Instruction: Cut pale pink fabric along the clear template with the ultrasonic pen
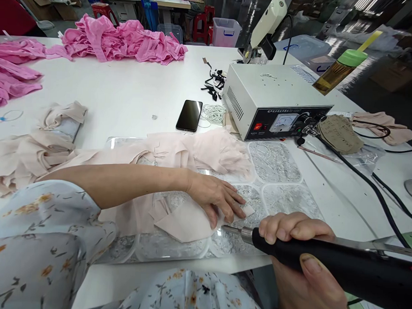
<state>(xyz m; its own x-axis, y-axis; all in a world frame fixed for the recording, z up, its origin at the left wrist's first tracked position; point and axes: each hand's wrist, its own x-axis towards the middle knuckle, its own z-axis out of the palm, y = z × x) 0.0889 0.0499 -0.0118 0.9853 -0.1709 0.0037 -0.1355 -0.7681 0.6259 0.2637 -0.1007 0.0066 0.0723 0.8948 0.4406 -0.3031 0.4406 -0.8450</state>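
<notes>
My left hand (218,196) lies palm down on a pale pink piece of fabric (187,222), its fingers spread and pressing the cloth to a grey patterned mat (280,162). In my right hand (301,245) is a black handheld ultrasonic welder (344,265), with my fingers wrapped round its body. The welder's thin metal tip points left and reaches the edge of the cloth, just below my left fingertips. I cannot tell whether it touches. Behind my left forearm, more pale pink pieces (206,152) lie in a loose, overlapping row.
A grey control box (276,100) with a gauge stands at the back right; a black cable (365,175) runs from it. Nearby are a phone (189,115), coiled cord (213,114) and a tilted drink bottle (339,71). Bright pink garments (122,39) fill the table's far left.
</notes>
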